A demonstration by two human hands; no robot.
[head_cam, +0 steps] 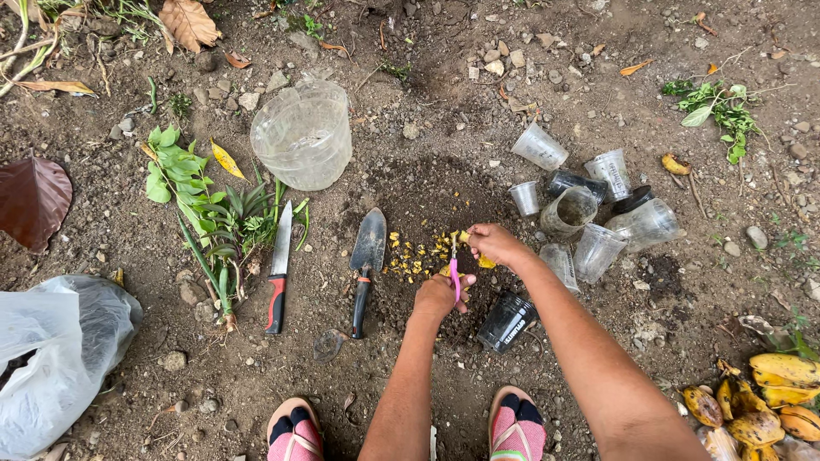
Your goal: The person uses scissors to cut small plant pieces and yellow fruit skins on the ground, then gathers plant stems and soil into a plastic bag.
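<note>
My left hand is closed around pink-handled scissors, blades pointing away from me. My right hand pinches a small yellow piece just beyond the scissors' tip. Small yellow cut bits lie scattered on the dark soil in front of both hands. A dark plastic cup lies on its side just right of my left wrist.
A trowel and a red-handled knife lie left of the hands. A large clear tub sits beyond them. Several clear plastic cups cluster at right. Green cuttings, a white plastic bag, yellow peels, my sandalled feet.
</note>
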